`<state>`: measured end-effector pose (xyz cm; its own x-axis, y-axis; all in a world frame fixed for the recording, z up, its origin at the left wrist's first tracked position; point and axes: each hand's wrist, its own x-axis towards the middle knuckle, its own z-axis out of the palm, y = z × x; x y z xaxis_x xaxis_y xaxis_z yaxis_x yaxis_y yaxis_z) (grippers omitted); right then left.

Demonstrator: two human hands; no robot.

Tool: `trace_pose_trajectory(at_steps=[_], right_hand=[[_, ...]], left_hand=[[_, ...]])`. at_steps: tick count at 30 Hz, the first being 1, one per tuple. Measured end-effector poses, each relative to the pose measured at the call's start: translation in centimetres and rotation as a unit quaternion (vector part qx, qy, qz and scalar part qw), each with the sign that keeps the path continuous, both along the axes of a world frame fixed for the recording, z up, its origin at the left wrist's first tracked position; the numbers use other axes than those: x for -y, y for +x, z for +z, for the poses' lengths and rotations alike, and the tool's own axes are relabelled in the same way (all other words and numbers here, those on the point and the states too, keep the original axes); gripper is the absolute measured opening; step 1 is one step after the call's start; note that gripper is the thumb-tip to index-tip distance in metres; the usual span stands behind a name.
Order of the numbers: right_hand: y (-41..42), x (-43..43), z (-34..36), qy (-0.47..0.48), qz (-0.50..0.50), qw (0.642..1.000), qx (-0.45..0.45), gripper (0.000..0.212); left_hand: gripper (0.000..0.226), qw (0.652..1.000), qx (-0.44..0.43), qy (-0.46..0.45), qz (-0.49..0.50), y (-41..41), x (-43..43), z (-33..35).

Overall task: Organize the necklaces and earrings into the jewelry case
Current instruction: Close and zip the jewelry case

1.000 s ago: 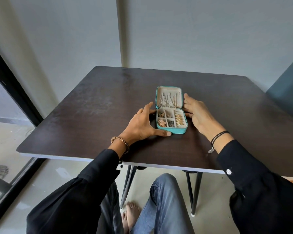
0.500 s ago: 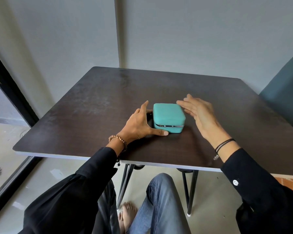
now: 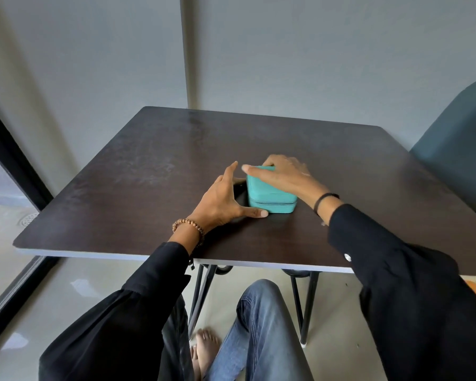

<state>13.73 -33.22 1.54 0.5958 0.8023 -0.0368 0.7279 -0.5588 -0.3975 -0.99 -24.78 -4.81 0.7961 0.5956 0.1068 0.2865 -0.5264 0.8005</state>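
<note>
**Closed case held between two hands**

Head view: the teal jewelry case [image 3: 270,193] sits shut on the dark desk [image 3: 149,160], about midway between the left and right edges and somewhat nearer the front edge than the far one. The left hand [image 3: 220,200] is spread open beside the case's left side, with its straight thumb touching the near left corner at the base and its fingers pointing up and away. The right hand [image 3: 283,176] lies over the lid, thumb stretched across the top towards the left, fingers bent down over the far edge; they are slightly blurred. A bead bracelet [image 3: 188,225] circles the left wrist and a black band [image 3: 326,199] the right.
</note>
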Motion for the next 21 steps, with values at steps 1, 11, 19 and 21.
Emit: trace_pose_trajectory(at_steps=[1,11,19,21], right_hand=[[-0.6,-0.8,0.2,-0.025,-0.003,0.999,0.022,0.068],[-2.4,-4.1,-0.3,0.040,-0.075,0.996,0.035,0.025],[-2.0,-4.0,-0.2,0.038,0.041,0.991,0.123,0.016],[-2.1,-3.9,-0.1,0.032,0.074,0.984,0.160,0.008]], left_hand=[[0.142,1.000,0.003,0.001,0.002,0.0,0.0,0.0],[0.145,1.000,-0.003,0.002,0.004,0.1,-0.1,0.0],[0.152,1.000,-0.017,-0.003,0.015,0.1,0.3,0.5],[0.153,1.000,-0.022,-0.003,0.019,0.1,0.3,0.7]])
